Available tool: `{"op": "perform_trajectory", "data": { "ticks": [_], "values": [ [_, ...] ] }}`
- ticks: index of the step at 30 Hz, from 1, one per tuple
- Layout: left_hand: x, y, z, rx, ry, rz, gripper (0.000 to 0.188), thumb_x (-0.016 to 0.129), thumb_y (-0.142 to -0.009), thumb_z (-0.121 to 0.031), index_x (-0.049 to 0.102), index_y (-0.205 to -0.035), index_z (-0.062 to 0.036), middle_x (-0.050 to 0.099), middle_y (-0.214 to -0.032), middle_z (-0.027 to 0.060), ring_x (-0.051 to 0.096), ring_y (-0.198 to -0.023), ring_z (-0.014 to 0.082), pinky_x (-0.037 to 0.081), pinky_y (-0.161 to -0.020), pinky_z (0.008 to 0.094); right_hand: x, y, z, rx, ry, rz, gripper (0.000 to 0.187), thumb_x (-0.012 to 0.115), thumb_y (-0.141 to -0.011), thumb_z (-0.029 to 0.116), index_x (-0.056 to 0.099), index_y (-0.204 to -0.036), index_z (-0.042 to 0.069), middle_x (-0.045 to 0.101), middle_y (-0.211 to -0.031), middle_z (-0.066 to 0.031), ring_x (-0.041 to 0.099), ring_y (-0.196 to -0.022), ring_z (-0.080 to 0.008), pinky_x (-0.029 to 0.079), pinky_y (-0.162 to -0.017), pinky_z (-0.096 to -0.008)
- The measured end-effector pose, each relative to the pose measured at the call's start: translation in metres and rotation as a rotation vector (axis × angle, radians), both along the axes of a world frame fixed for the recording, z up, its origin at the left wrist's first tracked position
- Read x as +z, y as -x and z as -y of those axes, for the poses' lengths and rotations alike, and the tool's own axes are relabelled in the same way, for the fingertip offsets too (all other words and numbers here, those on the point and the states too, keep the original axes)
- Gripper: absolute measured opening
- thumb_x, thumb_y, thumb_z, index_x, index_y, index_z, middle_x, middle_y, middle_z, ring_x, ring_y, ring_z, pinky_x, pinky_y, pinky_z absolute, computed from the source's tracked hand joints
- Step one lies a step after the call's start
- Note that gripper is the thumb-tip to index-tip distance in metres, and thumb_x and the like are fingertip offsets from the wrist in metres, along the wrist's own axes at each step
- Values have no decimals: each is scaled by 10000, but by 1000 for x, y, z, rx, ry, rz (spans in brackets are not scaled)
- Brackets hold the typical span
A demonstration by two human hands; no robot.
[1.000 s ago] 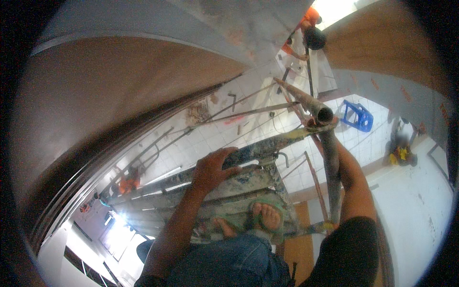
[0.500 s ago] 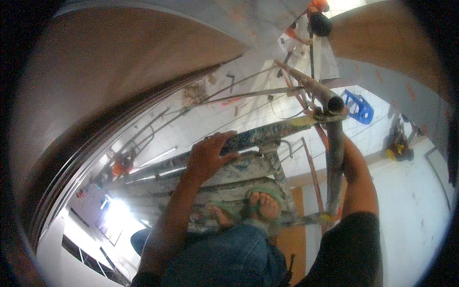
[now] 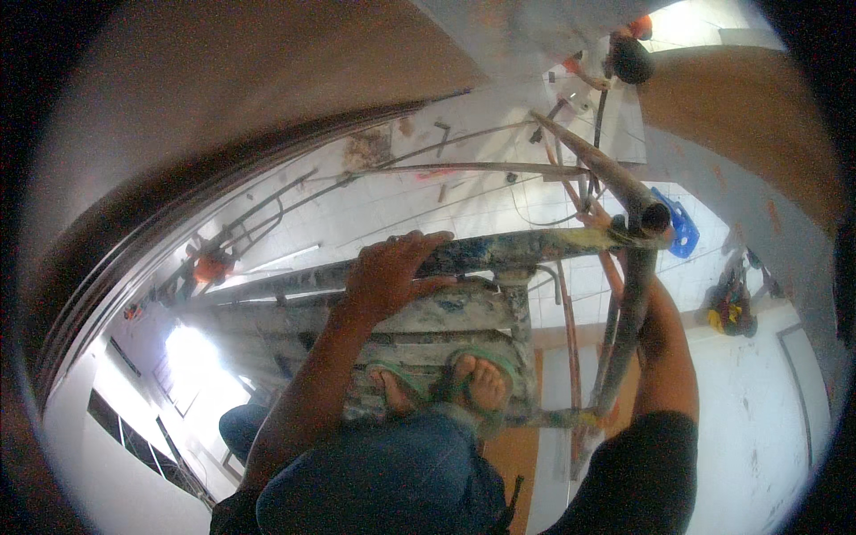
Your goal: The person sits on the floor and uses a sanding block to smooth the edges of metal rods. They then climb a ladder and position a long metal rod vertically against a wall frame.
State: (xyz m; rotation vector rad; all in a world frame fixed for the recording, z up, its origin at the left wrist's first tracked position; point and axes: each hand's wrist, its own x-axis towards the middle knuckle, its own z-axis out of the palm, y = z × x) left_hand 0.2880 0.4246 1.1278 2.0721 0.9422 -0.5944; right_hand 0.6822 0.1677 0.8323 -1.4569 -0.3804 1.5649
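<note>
My left hand (image 3: 392, 276) is closed over a paint-spattered scaffold rail (image 3: 495, 252), its thumb along the near side. To the right, my right forearm (image 3: 664, 343) passes behind an upright scaffold pipe (image 3: 635, 294). My right hand (image 3: 596, 214) shows only in part beyond the rail, beside the pipe joint; its fingers are too blurred to read. A second thick pipe (image 3: 597, 165) meets the rail at that joint, with its hollow end showing. Below, my feet in green flip-flops (image 3: 481, 383) stand on a worn, slatted scaffold platform (image 3: 428, 343).
Far below lies a pale tiled floor (image 3: 481, 201) with scattered pieces and thin metal braces (image 3: 473, 167). A blue plastic stool (image 3: 682, 227) stands beyond the joint. One person (image 3: 633, 58) is at the top right, another in orange (image 3: 212, 267) at the left. A brown curved ceiling edge (image 3: 250, 116) hangs close above.
My view has tilted, so the rail looks more level. My right hand now shows partly beyond the rail near the joint. My left hand keeps its hold on the rail.
</note>
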Motion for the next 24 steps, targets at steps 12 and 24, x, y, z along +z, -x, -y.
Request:
{"op": "perform_trajectory", "data": {
  "ticks": [12, 24],
  "values": [
    [-7, -4, -3, 4, 21, 22, 649, 577, -835, -603, 509, -1326, -186, 620, -1159, 119, 619, -1017, 308, 493, -870, 461, 13, 6, 10, -134, -144, -24, 348, 593, -940, 216, 513, -1196, -8, 586, -1131, -123, 578, -1022, -252, 490, -922, -373],
    [-21, 0, 3, 17, 15, 15, 636, 631, -818, -542, 514, -1313, -158, 607, -1198, 134, 603, -1070, 324, 476, -890, 459, 231, -12, -56, -260, 222, 1058, 297, 694, -813, 134, 597, -1079, 43, 677, -870, -92, 649, -778, -185, 523, -736, -317]
  ]
}}
